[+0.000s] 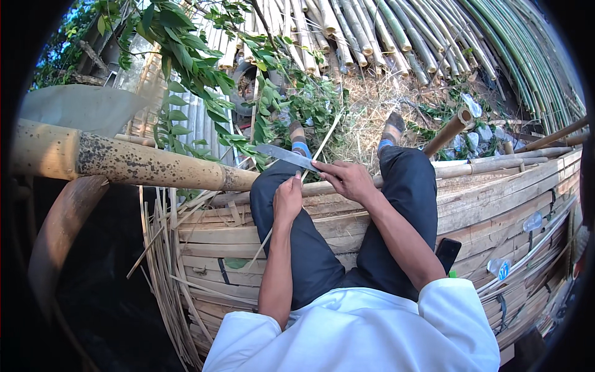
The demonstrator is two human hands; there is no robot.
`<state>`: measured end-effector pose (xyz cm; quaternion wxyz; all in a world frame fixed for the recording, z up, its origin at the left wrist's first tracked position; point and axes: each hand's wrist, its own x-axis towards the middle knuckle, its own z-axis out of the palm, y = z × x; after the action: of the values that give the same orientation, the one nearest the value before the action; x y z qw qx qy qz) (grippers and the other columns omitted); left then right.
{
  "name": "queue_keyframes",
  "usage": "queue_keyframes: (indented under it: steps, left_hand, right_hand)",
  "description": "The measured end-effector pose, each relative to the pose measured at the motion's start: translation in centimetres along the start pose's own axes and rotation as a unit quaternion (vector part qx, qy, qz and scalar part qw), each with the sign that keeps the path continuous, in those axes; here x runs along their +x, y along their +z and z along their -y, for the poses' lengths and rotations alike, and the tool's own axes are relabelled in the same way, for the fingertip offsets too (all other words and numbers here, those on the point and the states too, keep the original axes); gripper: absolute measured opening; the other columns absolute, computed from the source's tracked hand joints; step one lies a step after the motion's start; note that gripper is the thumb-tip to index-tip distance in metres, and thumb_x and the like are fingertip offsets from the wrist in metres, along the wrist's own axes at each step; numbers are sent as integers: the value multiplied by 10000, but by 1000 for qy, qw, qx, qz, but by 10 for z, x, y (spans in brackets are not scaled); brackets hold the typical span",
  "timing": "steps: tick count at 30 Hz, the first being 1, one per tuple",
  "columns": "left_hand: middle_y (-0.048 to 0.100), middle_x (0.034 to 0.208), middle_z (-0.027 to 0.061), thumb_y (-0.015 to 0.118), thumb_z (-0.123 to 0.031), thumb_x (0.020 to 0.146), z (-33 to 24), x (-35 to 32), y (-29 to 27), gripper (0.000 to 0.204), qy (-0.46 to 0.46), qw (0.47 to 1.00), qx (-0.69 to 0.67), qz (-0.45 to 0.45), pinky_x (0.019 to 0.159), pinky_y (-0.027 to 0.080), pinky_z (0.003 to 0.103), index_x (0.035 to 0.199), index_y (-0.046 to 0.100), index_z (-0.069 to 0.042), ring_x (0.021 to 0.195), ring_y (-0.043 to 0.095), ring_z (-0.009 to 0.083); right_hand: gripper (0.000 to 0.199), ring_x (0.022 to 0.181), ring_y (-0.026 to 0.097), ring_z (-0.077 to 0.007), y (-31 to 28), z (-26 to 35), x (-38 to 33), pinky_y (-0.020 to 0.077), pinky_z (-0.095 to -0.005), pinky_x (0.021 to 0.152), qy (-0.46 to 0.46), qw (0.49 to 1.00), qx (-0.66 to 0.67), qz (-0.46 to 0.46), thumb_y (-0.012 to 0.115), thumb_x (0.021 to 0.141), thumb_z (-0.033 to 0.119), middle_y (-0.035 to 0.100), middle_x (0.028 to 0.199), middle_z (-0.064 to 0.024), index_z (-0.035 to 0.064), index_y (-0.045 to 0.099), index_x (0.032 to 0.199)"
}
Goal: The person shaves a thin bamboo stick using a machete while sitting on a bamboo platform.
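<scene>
A thin bamboo strip slants from beyond my knees down past my left thigh. My left hand is closed around it, thumb up, just below a knife. The knife has a broad grey blade that points to the left and lies across the strip. My right hand grips the knife at the blade's right end, index finger stretched along it; the handle is hidden by the hand. Both hands are between my knees, above the dark trousers.
I sit on stacked wooden slats. A thick bamboo pole crosses at left, above a bundle of thin strips. A phone and plastic cups lie at right. Leafy branches hang ahead; bamboo poles lie beyond.
</scene>
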<state>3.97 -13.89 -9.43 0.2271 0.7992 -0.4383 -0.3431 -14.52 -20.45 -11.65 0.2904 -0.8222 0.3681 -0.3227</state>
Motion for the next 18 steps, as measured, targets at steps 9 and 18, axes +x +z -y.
queue_keyframes:
  steps: [9, 18]
  left_hand:
    - [560, 649, 177, 371, -427, 983, -2, -2, -1, 503, 0, 1000, 5, -1, 665, 423, 443, 763, 546, -11, 673, 574, 358]
    - [563, 659, 190, 375, -423, 983, -1, -2, -1, 501, 17, 1000, 1, -4, 675, 428, 446, 779, 555, -3, 700, 584, 386]
  right_hand:
    - [330, 551, 572, -234, 1, -1, -2, 467, -374, 492, 2, 998, -55, 8, 585, 909, 357, 520, 657, -31, 357, 608, 1238]
    - [332, 522, 561, -226, 4, -5, -3, 457, -365, 466, -12, 998, -66, -11, 591, 903, 364, 518, 648, -19, 360, 609, 1234]
